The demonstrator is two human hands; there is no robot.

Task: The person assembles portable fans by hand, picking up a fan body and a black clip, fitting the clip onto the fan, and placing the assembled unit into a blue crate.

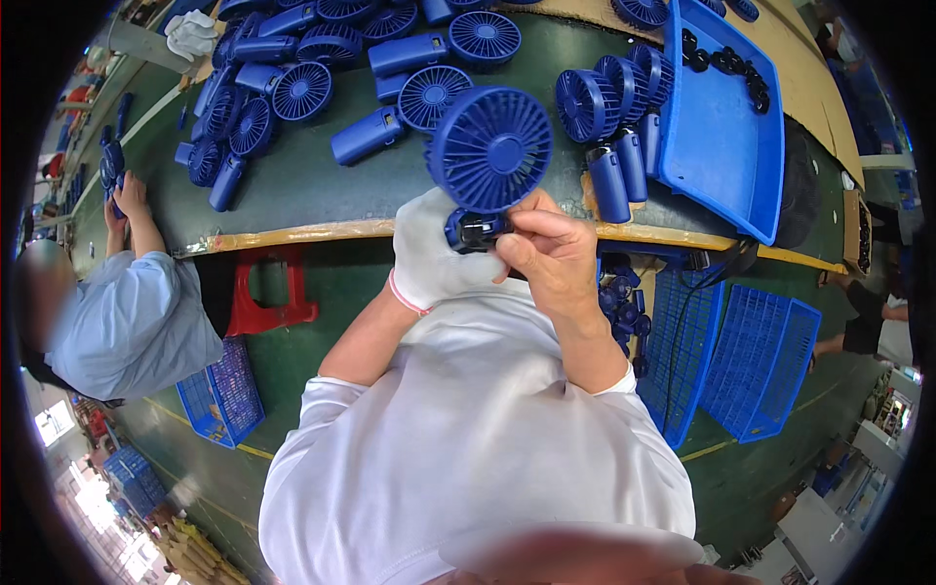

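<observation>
A blue handheld fan [492,151] is held up over the table's front edge, its round grille toward me. My left hand [426,249], in a white glove, wraps round its handle. At the bottom of the fan sits a glossy black part [480,232]. My bare right hand [554,249] is closed at the right side of that part, with thumb and forefinger pinched together against it. Whether a small piece is between those fingertips is hidden.
Many blue fans [302,90] lie heaped at the back left; several [606,180] stand in a row at right. A blue tray [721,146] holds small black parts. Blue crates [760,361] and a red stool [273,292] are below the table. A co-worker [132,312] handles a fan at left.
</observation>
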